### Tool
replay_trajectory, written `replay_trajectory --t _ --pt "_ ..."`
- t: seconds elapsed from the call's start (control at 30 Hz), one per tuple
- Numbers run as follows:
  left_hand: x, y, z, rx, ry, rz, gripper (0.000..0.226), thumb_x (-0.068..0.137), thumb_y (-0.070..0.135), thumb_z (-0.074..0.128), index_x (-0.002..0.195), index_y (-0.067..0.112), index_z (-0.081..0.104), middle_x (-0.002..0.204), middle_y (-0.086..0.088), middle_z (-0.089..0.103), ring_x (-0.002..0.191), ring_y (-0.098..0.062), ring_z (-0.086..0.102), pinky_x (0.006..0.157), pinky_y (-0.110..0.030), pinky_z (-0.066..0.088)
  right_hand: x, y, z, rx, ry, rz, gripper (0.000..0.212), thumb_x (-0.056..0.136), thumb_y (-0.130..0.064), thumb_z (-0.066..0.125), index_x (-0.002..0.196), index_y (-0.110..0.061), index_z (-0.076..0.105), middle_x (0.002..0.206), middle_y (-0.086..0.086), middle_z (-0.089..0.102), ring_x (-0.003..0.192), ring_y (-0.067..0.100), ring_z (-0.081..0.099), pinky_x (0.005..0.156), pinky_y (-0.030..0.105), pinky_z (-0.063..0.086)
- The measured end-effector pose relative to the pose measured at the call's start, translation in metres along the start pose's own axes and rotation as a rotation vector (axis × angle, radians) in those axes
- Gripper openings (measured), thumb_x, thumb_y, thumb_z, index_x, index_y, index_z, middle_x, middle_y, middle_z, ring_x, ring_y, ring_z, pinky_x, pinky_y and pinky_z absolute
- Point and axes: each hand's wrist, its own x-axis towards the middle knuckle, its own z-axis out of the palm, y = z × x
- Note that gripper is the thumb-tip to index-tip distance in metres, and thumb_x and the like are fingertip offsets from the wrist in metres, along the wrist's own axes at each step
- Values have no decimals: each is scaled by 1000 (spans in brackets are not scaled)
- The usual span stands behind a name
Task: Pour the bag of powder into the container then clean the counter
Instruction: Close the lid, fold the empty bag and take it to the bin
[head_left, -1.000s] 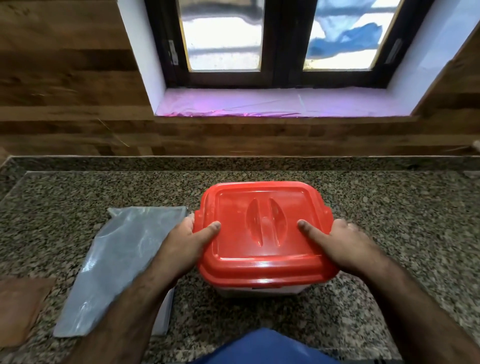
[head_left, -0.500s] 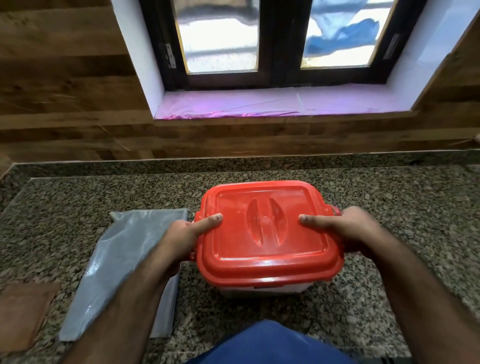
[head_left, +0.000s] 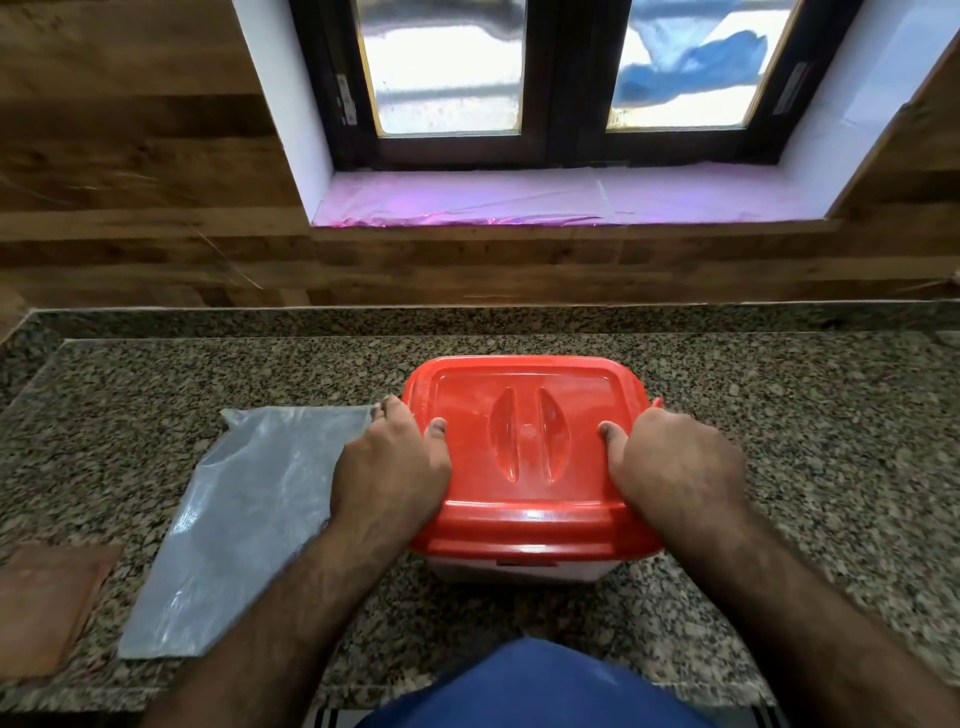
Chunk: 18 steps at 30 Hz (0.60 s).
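Note:
A white container (head_left: 519, 569) with a red lid (head_left: 524, 509) stands in the middle of the granite counter (head_left: 805, 441). My left hand (head_left: 389, 473) grips the lid's left edge, thumb on top and fingers down the side. On the lid's right edge my right hand (head_left: 675, 467) holds the same way, its thumb pressing on the top. A flat grey plastic bag (head_left: 244, 525) lies on the counter just left of the container, partly under my left wrist.
A brown cloth (head_left: 47, 603) lies at the counter's left front edge. A wood-panelled wall and a window sill (head_left: 545, 200) stand behind the counter. My blue clothing (head_left: 535, 691) shows at the bottom.
Both hands have shifted along the lid's sides and now sit more over its edges, thumbs still on top. The container stays where it was; the camera view tilted slightly.

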Motion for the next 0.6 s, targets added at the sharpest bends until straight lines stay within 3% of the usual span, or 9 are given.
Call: replay_trajectory --t 0.03,0.07,0.1,0.13,0.17,0.23,0.4,0.6 --pt "-7 -2 2 -61 21 50 71 111 51 43 162 2 39 160 -20 53 146 -35 53 112 -42 49 -2 1 4 33 -9 -2 80 105 -70 37 144 -2 55 122 16 70 109 32 69 70 35 55" --pt "-14 -3 5 -106 52 127 78 109 54 42 167 3 31 170 -17 41 158 -31 39 125 -41 37 -6 1 10 66 -22 -26 92 103 -74 33 159 -1 37 153 22 55 137 36 58 101 43 55" --pt "-22 -5 9 -131 65 207 84 107 60 39 169 5 28 174 -14 34 163 -27 29 131 -39 26 -12 0 16 86 -39 -73 102 101 -79 27 168 -3 18 172 23 30 157 36 36 123 47 37" --pt "-29 -5 14 -131 52 266 91 103 69 34 170 7 28 176 -11 32 165 -24 25 132 -37 20 -18 0 24 100 -44 -142 105 100 -82 20 171 -7 3 179 19 7 166 34 15 132 47 18" --pt "-35 -5 20 -103 31 302 99 100 78 27 169 8 30 176 -9 32 165 -23 23 132 -36 17 -22 1 33 117 -31 -212 104 99 -83 15 171 -11 -3 180 14 -5 167 32 1 134 48 8" --pt "-41 -5 30 -41 36 327 111 95 90 19 167 8 38 173 -9 38 165 -24 25 132 -39 19 -25 5 47 163 45 -301 100 98 -80 11 173 -15 5 181 9 -3 167 30 -7 135 49 4" --pt "-34 -5 37 -49 151 335 99 93 81 44 156 5 56 164 -12 52 158 -28 40 129 -46 33 -20 11 69 263 270 -359 88 101 -67 31 161 -5 45 171 15 38 165 30 21 132 53 25" --pt "-10 2 39 -29 176 333 97 93 78 45 156 4 55 164 -14 52 158 -29 40 129 -47 34 7 1 66 261 341 -379 85 99 -66 37 158 -6 51 167 14 45 163 30 28 132 50 25"
